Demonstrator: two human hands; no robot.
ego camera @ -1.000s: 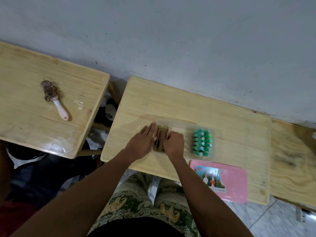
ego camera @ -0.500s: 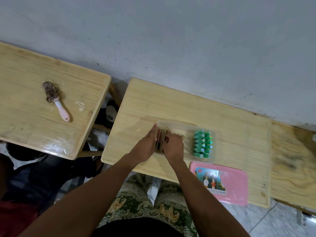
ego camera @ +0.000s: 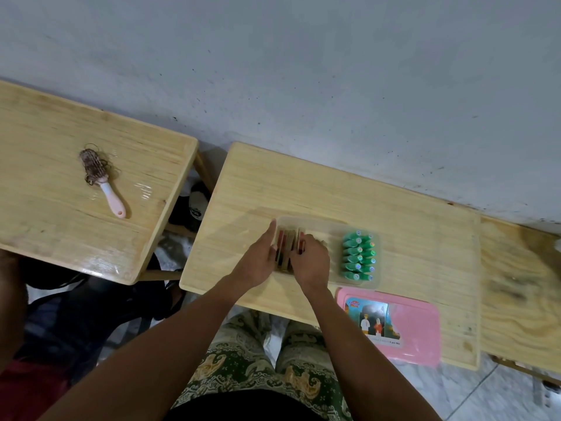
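Red-and-tan sticks point(ego camera: 286, 245) in clear box point(ego camera: 332, 235)

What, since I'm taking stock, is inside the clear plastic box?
In the clear box, green-capped tubes fill the right end; red and tan pieces stand at the left, between left hand and right hand. The right hand hides the part beneath it.

Pale varnished wood table point(ego camera: 349, 189) with glossy sheen, clear plastic box point(ego camera: 321, 226), shiny green plastic bottles point(ego camera: 358, 258), smooth pink plastic lid point(ego camera: 422, 329), matt rough grey wall point(ego camera: 303, 71)
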